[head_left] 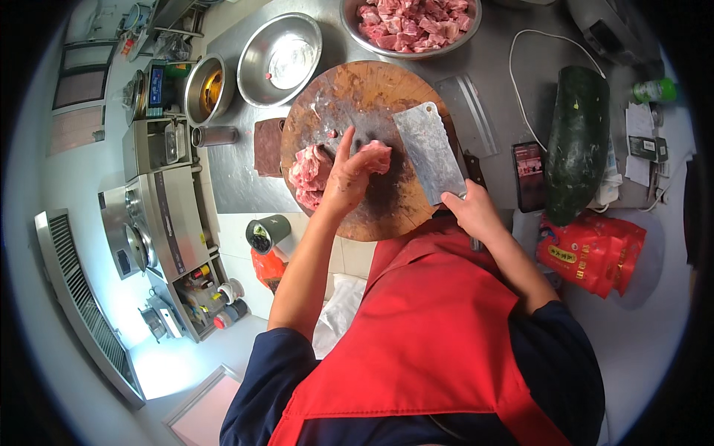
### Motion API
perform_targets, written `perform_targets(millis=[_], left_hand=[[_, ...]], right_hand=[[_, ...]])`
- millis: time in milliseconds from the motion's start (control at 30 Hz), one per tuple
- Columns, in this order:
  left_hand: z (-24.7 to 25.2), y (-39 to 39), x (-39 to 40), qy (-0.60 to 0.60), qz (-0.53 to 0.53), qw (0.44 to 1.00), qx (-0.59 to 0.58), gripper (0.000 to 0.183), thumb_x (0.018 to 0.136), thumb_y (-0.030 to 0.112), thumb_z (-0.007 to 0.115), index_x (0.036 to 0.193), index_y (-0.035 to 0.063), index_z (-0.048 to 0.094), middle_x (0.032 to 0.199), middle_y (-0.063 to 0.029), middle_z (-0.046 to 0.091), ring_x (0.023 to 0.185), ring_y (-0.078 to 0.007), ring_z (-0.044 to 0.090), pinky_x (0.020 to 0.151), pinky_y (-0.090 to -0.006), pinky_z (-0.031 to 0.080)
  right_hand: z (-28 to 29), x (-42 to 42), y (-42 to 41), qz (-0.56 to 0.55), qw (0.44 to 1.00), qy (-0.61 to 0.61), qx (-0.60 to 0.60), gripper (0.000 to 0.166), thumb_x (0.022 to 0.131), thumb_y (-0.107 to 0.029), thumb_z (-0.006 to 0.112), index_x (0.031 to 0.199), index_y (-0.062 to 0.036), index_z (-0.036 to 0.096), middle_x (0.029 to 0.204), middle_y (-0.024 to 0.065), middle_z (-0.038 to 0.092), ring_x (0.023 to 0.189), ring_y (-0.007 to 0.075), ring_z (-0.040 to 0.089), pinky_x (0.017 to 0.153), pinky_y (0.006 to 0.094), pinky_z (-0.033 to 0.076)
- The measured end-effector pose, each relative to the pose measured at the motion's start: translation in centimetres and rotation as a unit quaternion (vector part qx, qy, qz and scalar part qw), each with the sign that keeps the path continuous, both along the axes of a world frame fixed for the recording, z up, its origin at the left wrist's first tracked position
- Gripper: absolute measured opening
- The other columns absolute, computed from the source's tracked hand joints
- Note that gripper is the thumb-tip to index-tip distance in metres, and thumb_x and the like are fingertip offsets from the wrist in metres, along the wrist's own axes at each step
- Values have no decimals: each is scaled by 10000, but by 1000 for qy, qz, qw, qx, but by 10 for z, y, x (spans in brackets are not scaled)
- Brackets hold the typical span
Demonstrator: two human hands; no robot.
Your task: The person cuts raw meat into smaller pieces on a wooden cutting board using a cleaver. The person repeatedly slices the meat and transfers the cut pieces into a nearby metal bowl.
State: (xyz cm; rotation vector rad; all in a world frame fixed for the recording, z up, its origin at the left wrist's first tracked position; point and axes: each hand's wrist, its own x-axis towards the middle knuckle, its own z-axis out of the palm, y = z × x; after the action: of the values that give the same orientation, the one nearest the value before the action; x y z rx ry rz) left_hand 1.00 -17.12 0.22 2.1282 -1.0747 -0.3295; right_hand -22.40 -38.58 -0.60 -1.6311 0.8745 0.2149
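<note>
My left hand (350, 181) is over a round wooden chopping block (362, 223), its fingers on a piece of raw meat (376, 157). More raw meat (310, 170) lies on the block just left of that hand, and a small scrap sits above it. In my right hand (474, 209) is the handle of a wide metal cleaver (430, 151), whose blade lies over the right side of the block. Whether the blade touches the wood I cannot tell. Much of the left palm and its grip are hidden from above.
Beyond the block stand a steel bowl of cut meat (418, 53) and a nearly empty steel bowl (279, 61). A brown cloth (269, 148) lies at its left. On the right are a knife handle (474, 170), a phone (529, 175) and a large winter melon (579, 142).
</note>
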Motion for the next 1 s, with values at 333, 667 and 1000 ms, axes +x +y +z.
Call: perform_targets(millis=[333,667,1000], left_hand=[[-28,-19,-41,40,243,969,-2,431,942,130,816,1351,34,719,1226,-188,748,1080,-365,741,957,-424,595],[-36,-21,18,142,155,977,-24,333,936,82,825,1266,51,792,1114,-140,809,1029,-250,767,914,-353,598],[-17,21,-37,-8,210,971,-117,527,931,27,687,1456,25,639,1497,-233,628,1323,-367,665,1036,-406,577]], right_hand=[[6,-8,5,47,999,-23,-2,372,965,-243,717,1189,41,633,962,226,737,880,372,749,794,494,576],[30,-15,32,-50,981,-38,186,349,1063,-169,644,1381,-31,609,935,96,700,701,173,696,643,356,585],[105,42,94,-21,977,-104,-185,300,1059,-236,676,1283,-42,635,992,264,757,969,483,747,807,540,581]])
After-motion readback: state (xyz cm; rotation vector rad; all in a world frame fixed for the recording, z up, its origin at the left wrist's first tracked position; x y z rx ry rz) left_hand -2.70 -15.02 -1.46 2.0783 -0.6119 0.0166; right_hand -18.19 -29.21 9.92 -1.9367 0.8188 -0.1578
